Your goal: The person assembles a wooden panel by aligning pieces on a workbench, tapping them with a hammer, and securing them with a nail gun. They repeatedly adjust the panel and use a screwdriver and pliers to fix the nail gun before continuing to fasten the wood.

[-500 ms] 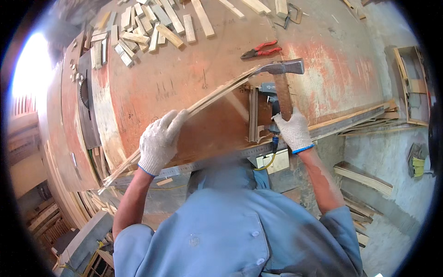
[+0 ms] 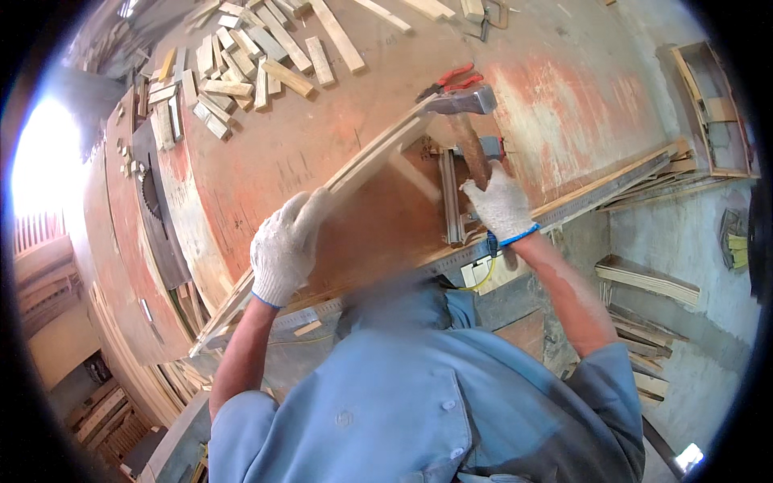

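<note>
My left hand (image 2: 283,245), in a white knit glove, is closed around a long pale wooden strip (image 2: 372,154) that runs slantwise over the bench. My gloved right hand (image 2: 499,205) grips a hammer (image 2: 470,145) by its wooden handle. Its steel head is at the strip's far end; whether they touch, I cannot tell. Beneath my right hand lies an air nail gun (image 2: 451,197), partly covered. Pliers with red handles (image 2: 460,78) rest just beyond the hammer head. Another short strip (image 2: 415,173) shows below the long one.
Many cut wood pieces (image 2: 241,64) are heaped at the far left of the worn bench (image 2: 274,153). A saw blade (image 2: 149,193) sticks up from a slot at left. A metal ruler edge (image 2: 459,262) follows the near side. A clamp (image 2: 495,18) lies at the back.
The hammer has moved left and tilted, its head now overlapping the strip's far end and the pliers. The strip has turned to show a broader side. The whole view has shifted slightly.
</note>
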The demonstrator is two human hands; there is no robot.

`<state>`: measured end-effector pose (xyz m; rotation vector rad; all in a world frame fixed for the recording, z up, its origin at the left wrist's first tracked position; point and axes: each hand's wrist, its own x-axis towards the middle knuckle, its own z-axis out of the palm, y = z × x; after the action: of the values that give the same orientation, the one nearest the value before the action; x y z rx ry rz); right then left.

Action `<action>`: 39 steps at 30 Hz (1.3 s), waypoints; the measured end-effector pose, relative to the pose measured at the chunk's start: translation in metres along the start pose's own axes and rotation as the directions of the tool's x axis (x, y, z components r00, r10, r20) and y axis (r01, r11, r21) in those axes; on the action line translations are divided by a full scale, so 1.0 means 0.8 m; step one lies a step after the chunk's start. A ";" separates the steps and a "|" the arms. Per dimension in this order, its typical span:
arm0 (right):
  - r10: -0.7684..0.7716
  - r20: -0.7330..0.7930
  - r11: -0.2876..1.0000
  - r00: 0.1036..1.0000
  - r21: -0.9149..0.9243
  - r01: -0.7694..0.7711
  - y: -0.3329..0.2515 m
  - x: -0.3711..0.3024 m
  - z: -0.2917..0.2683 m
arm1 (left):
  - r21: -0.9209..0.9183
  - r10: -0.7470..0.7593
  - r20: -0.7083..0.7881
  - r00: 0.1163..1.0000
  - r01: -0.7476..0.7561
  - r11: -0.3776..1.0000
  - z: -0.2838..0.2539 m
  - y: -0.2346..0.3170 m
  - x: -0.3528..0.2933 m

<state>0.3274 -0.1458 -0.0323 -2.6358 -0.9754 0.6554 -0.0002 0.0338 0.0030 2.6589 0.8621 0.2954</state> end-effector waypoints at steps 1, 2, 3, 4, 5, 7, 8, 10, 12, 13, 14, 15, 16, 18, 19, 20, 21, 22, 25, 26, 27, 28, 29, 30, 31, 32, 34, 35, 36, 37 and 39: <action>0.005 -0.018 1.000 1.000 0.022 -0.004 -0.005 0.002 0.010 | -0.015 -0.008 0.013 1.000 0.008 1.000 -0.002 -0.010 0.004; 0.010 -0.036 0.999 0.999 0.045 -0.008 -0.012 0.003 0.017 | -0.036 -0.013 0.022 1.000 0.014 0.999 -0.004 -0.018 0.008; 0.000 -0.033 0.999 0.999 0.054 0.002 -0.033 -0.003 0.011 | -0.056 -0.019 0.035 0.999 0.021 0.998 -0.006 -0.027 0.011; -0.022 -0.053 0.996 0.998 0.082 0.026 -0.037 0.001 0.018 | -0.076 -0.026 0.048 0.998 0.030 0.997 -0.008 -0.036 0.014; -0.043 -0.073 0.993 0.996 0.110 0.051 -0.040 0.008 0.026 | -0.138 -0.036 0.061 0.997 0.044 0.989 -0.010 -0.047 0.017; -0.054 -0.110 0.981 0.992 0.180 0.073 -0.046 0.022 0.036 | -0.193 -0.044 0.095 0.994 0.062 0.979 -0.015 -0.058 0.027; -0.042 -0.111 0.978 0.993 0.197 0.063 -0.050 0.032 0.045 | -0.220 -0.049 0.112 0.993 0.073 0.973 -0.016 -0.065 0.033; -0.027 -0.107 0.972 0.994 0.229 0.051 -0.065 0.055 0.067 | -0.292 -0.083 0.166 0.983 0.130 0.948 -0.013 -0.097 0.045; 0.016 -0.069 0.955 0.998 0.296 0.005 -0.089 0.074 0.079 | -0.357 -0.112 0.218 0.970 0.186 0.915 -0.002 -0.134 0.058; -0.005 -0.073 0.942 0.997 0.333 0.029 -0.101 0.079 0.084 | -0.413 -0.103 0.222 0.970 0.189 0.891 -0.002 -0.144 0.062; -0.025 -0.078 0.928 0.997 0.369 0.053 -0.109 0.085 0.087 | -0.407 -0.103 0.210 0.972 0.182 0.895 0.000 -0.155 0.066; -0.008 -0.061 0.914 0.998 0.403 0.033 -0.108 0.087 0.097 | -0.405 -0.103 0.206 0.973 0.181 0.896 0.006 -0.162 0.068; 0.006 -0.047 0.899 0.999 0.437 0.015 -0.109 0.090 0.105 | -0.403 -0.103 0.203 0.974 0.179 0.898 0.009 -0.168 0.067; 0.055 -0.035 0.888 0.998 0.460 -0.033 -0.093 0.086 0.109 | -0.422 -0.129 0.218 0.967 0.213 0.881 0.008 -0.158 0.065; 0.074 -0.031 0.877 0.997 0.479 -0.050 -0.084 0.084 0.110 | -0.432 -0.138 0.222 0.965 0.224 0.874 0.000 -0.145 0.068; 0.092 -0.024 0.865 0.995 0.497 -0.068 -0.073 0.081 0.111 | -0.374 -0.116 0.226 0.967 0.196 0.907 -0.007 -0.132 0.068; 0.119 0.011 0.851 0.993 0.513 -0.108 -0.075 0.064 0.093 | -0.318 -0.094 0.227 0.969 0.165 0.933 -0.015 -0.118 0.065; 0.140 0.064 0.822 0.988 0.548 -0.152 -0.075 0.047 0.078 | -0.260 -0.075 0.227 0.971 0.135 0.956 -0.022 -0.103 0.060; 0.189 0.256 0.683 0.948 0.660 -0.314 -0.075 -0.013 0.026 | -0.237 -0.013 0.294 0.956 0.086 0.968 -0.034 -0.065 0.046; 0.188 0.235 0.662 0.954 0.687 -0.299 -0.075 -0.032 0.017 | -0.237 -0.014 0.341 0.940 0.101 0.966 -0.030 -0.054 0.038; 0.213 0.245 0.568 0.946 0.757 -0.324 -0.067 -0.049 0.021 | -0.180 -0.004 0.369 0.930 0.075 0.981 -0.032 -0.041 0.028; 0.234 0.259 0.465 0.937 0.816 -0.342 -0.058 -0.063 0.029 | -0.121 0.003 0.396 0.918 0.049 0.991 -0.037 -0.029 0.017; 0.268 0.232 0.420 0.935 0.845 -0.330 -0.046 -0.073 0.036 | -0.064 0.007 0.423 0.906 0.022 0.998 -0.037 -0.021 0.013; 0.296 0.207 0.369 0.933 0.876 -0.312 -0.035 -0.081 0.042 | -0.064 -0.013 0.458 0.889 0.047 0.997 -0.039 -0.017 0.012; 0.324 0.186 0.318 0.927 0.902 -0.292 -0.026 -0.089 0.045 | -0.063 -0.033 0.492 0.870 0.074 0.995 -0.039 -0.014 0.012; 0.334 0.159 0.300 0.929 0.917 -0.264 -0.018 -0.095 0.042 | -0.062 -0.056 0.526 0.849 0.103 0.993 -0.037 -0.012 0.011; 0.349 0.130 0.316 0.928 0.916 -0.247 0.006 -0.091 0.043 | -0.128 -0.004 0.321 0.947 0.048 0.991 -0.028 -0.041 -0.005; 0.292 0.160 0.297 0.943 0.922 -0.249 0.035 -0.091 0.049 | -0.132 -0.080 0.322 0.943 0.128 0.983 -0.036 -0.042 0.000; 0.365 0.176 0.258 0.914 0.925 -0.281 0.029 -0.092 0.041 | -0.123 -0.156 0.317 0.935 0.204 0.971 -0.049 -0.047 0.005; 0.340 0.175 0.262 0.924 0.926 -0.272 0.037 -0.094 0.038 | -0.135 -0.084 0.211 0.974 0.115 0.984 -0.067 -0.058 0.004; 0.305 0.171 0.257 0.937 0.933 -0.254 0.040 -0.101 0.029 | -0.231 -0.220 0.044 0.974 0.224 0.947 -0.122 -0.063 0.014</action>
<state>0.2793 -0.2217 -0.0383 -1.6420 0.0652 0.8743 -0.0464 0.1032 0.0754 2.3194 1.0416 0.2967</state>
